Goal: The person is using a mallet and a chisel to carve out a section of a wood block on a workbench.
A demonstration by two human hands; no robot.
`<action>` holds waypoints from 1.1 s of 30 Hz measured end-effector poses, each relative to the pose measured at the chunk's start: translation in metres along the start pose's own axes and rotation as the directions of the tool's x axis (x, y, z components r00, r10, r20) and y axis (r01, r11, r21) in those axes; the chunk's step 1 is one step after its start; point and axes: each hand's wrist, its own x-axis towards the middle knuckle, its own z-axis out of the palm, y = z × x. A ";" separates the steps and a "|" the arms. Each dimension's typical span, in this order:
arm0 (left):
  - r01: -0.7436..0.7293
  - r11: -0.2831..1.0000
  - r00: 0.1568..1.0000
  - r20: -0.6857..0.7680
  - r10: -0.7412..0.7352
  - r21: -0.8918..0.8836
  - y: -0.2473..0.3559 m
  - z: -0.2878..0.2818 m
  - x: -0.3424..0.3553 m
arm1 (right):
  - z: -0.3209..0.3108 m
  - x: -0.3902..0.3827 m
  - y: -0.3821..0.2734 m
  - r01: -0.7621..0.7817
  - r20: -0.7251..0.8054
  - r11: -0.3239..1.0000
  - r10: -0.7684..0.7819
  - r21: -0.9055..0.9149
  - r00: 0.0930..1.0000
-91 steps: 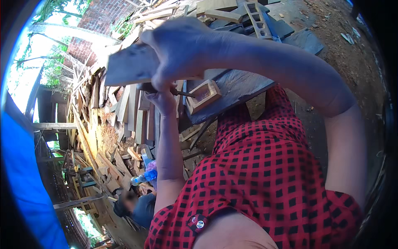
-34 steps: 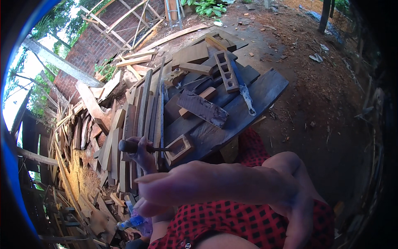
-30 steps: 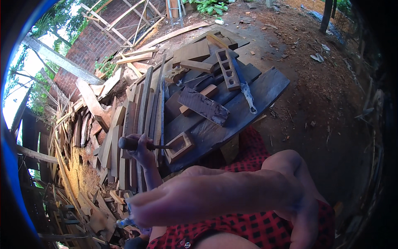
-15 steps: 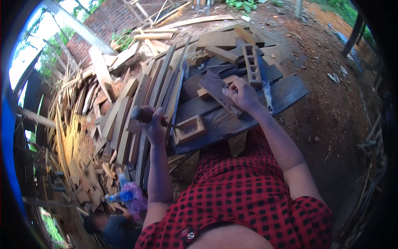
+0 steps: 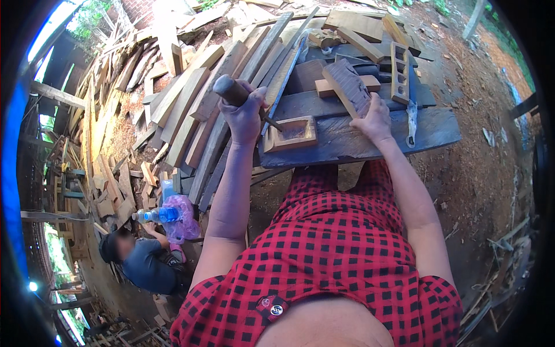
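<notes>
My left hand point(image 5: 245, 117) is closed round a chisel point(image 5: 230, 90) with a thick wooden handle. Its thin blade slants down to a small rectangular wood block point(image 5: 300, 134) with a hollowed middle, at the bench's near left. The tip is at the left side of the hollow. My right hand point(image 5: 373, 120) grips the near end of a flat, dark brown wooden block point(image 5: 347, 87), thumb on one side and fingers on the other. This block lies slantwise across a lighter wood stick point(image 5: 325, 88).
The plank bench point(image 5: 358, 144) carries a wood frame with several square openings point(image 5: 400, 72) and a pale-smeared tool point(image 5: 411, 122) at right. Long boards point(image 5: 199, 98) are stacked at left. Another person point(image 5: 147, 263) crouches at lower left beside plastic bottles point(image 5: 159, 215) and a pink bag point(image 5: 184, 217).
The view has shifted, so the bench sits higher and further right. My right hand has gone from above the dark wooden block to gripping its near end. My left hand keeps the chisel.
</notes>
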 end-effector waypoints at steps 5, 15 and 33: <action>0.011 0.997 0.999 0.030 -0.014 0.076 0.000 0.000 0.000 | -0.079 0.007 -0.059 0.064 0.193 0.922 -0.147 0.381 0.970; -0.156 0.979 0.988 0.008 0.157 0.128 -0.006 0.003 -0.002 | -0.171 -0.011 -0.221 0.403 0.166 0.659 -0.626 0.635 0.762; 0.023 0.999 0.996 0.085 -0.027 0.047 -0.001 0.003 -0.005 | -0.190 -0.003 -0.248 0.664 0.320 0.743 -0.650 0.078 0.689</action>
